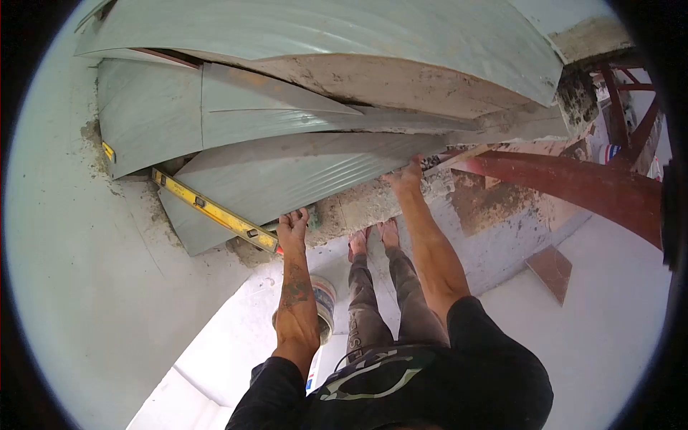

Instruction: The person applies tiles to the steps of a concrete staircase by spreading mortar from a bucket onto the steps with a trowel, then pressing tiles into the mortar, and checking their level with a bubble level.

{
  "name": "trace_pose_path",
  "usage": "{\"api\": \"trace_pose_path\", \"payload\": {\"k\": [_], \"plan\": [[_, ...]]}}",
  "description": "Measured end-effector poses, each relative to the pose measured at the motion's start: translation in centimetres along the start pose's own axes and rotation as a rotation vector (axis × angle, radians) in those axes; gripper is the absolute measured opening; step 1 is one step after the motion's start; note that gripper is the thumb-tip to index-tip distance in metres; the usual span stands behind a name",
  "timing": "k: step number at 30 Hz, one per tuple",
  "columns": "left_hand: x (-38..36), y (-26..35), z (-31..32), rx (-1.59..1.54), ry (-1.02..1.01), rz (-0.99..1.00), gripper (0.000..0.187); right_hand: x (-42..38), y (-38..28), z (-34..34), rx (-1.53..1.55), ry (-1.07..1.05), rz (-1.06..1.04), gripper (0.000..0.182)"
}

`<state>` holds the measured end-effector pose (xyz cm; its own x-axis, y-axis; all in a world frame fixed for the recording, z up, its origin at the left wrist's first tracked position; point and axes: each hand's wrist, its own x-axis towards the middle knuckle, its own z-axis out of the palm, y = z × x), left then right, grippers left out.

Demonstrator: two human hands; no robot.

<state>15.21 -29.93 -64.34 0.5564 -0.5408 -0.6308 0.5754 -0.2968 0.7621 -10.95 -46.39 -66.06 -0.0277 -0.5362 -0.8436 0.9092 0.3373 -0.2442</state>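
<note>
A long grey stair tile (265, 179) with grooves along its front lies on the rough step in front of me. My left hand (292, 228) is closed on its front edge, fingers curled over the top. At the tile's right end, my right hand (405, 176) grips the edge, its fingers partly hidden. A yellow spirit level (208, 204) rests across the tile's left part, its near end beside my left hand. Something small and green (313, 218) sits just under the tile edge by that hand.
More grey tiles (154, 107) cover the steps above. A dark red steel beam (566, 183) runs along the right. Below are a bucket (324, 301), partly behind my left forearm, and a loose brown tile piece (550, 274). A pale wall (79, 272) borders the left.
</note>
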Motion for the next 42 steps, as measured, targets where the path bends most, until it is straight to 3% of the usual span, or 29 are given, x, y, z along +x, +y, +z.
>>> {"api": "trace_pose_path", "payload": {"k": [1,6,8,12,15,17,19,20,23,25,26,30,33,35,37,38,39,40,41,42], "plan": [[-0.1,0.2,0.0,0.193,0.016,0.014,0.011,0.2,0.0,0.0,0.000,-0.002,0.012,0.063],[0.0,-0.2,-0.2,0.254,-0.051,0.109,0.005,0.4,0.0,-0.4,-0.031,0.006,0.004,0.065],[2.8,-2.2,-2.8,-0.336,0.024,-0.119,0.007,0.7,0.1,-0.6,-0.043,0.022,0.009,0.066],[5.3,-5.1,-6.1,-0.512,-0.140,-0.077,0.009,1.1,0.1,-1.1,-0.029,0.000,0.034,0.068],[3.1,-2.4,-2.7,-0.386,-0.021,-0.088,0.010,0.5,0.1,-1.3,-0.028,0.000,0.019,0.070],[2.4,-0.9,-1.9,-0.793,0.158,-0.267,0.014,-0.2,-0.3,-0.7,-0.003,-0.008,0.010,0.071],[3.4,-2.0,-3.4,-0.802,0.173,-0.268,0.017,-1.5,-0.5,-0.6,-0.021,-0.078,0.009,0.068],[3.6,-3.1,-4.9,-0.245,-0.054,-0.021,0.018,-1.7,-0.3,-1.4,-0.025,-0.090,0.022,0.068],[3.4,-3.4,-5.5,0.108,-0.100,0.022,0.011,-3.5,-0.2,-3.8,0.011,-0.032,0.028,0.063],[0.6,-0.4,-2.9,0.957,-0.059,0.131,0.012,-5.4,-0.5,-3.6,0.070,-0.041,-0.039,0.059],[1.1,-0.8,-2.4,0.362,-0.057,0.066,0.020,-5.3,-0.2,-4.9,0.080,-0.132,-0.049,0.061],[0.2,0.1,-2.3,0.287,-0.030,0.011,0.017,-10.3,0.1,-2.9,0.006,-0.079,-0.181,0.062],[-6.0,3.9,-0.1,0.883,-0.117,0.142,0.023,-15.7,-0.7,-1.2,-0.071,-0.055,-0.252,0.064],[-7.6,2.9,-0.8,1.046,-0.253,0.468,0.032,-20.7,-1.6,1.0,-0.108,-0.065,-0.406,0.065],[-8.3,-1.3,-1.9,1.133,-0.356,0.223,0.035,-26.2,-3.2,3.3,-0.220,-0.062,-0.520,0.056],[-8.1,-6.7,-4.0,1.141,-0.354,0.366,0.033,-28.0,-3.6,4.3,-0.248,-0.093,-0.473,0.056],[-12.8,-5.2,-1.0,1.329,-0.221,0.614,0.031,-29.7,-4.3,5.0,-0.383,-0.034,-0.478,0.051],[-15.0,-5.5,0.7,1.265,-0.289,0.584,0.030,-30.9,-5.1,5.2,-0.442,0.004,-0.516,0.049],[-16.3,-7.1,1.0,1.086,-0.434,0.392,0.028,-31.9,-5.9,5.5,-0.500,0.045,-0.552,0.048],[-17.3,-8.7,0.9,0.854,-0.540,0.136,0.027,-31.9,-5.3,5.2,-0.808,-0.115,-0.787,0.043]]}}
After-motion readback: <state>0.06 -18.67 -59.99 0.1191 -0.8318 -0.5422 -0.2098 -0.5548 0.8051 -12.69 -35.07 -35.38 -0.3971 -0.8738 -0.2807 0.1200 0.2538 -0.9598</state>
